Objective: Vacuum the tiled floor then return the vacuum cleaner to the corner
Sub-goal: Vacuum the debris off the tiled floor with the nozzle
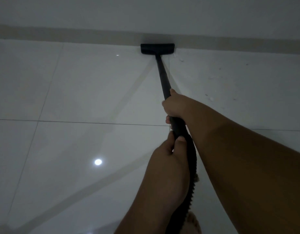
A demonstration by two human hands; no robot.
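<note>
Both hands (171,129) on slim black vac wand (163,76), flat head (157,48) at skirting (78,35).

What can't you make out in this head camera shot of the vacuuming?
- Vacuum cleaner body: out of frame; the ribbed hose runs off the bottom edge of the head view.
- Wand grip section: covered by the right hand and left hand.
- Floor head underside: pressed to the tiles at the skirting.
- Specks on the right tile: too small and dim to identify.
- The corner: not in view.
</note>
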